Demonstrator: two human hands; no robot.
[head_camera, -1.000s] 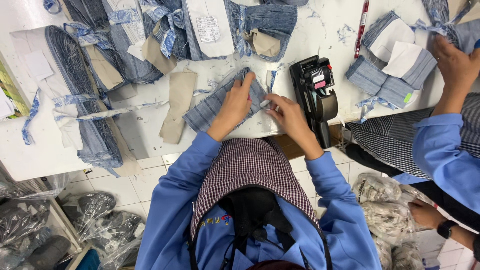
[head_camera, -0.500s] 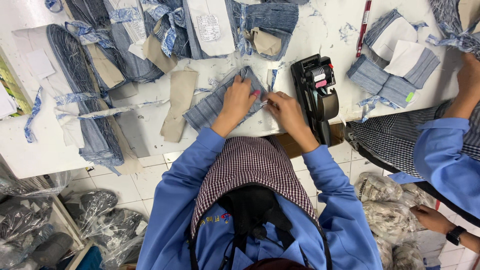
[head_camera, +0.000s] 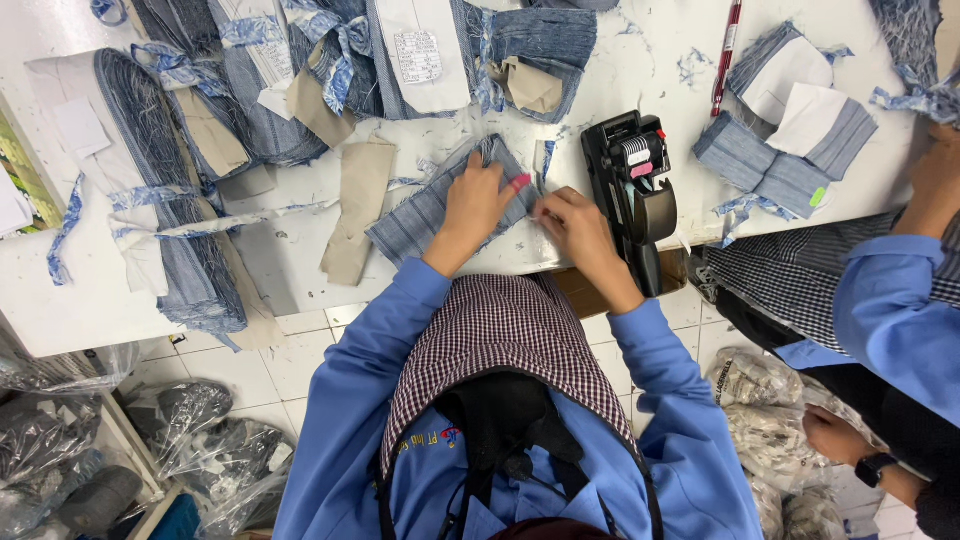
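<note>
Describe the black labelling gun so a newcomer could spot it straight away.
Start at the white table and find the person's right hand near its front edge. Just beyond that hand lies the labelling gun, its handle reaching over the edge. It is the only black, hard plastic thing among grey-blue striped fabric stacks, with a pink patch on top.

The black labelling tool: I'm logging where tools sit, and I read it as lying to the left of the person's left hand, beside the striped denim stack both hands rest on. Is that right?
Not quite. The black labelling tool lies to the right of the right hand, not left of the left hand. The rest holds: it sits beside the striped denim stack under both hands, as the head view shows.
</note>
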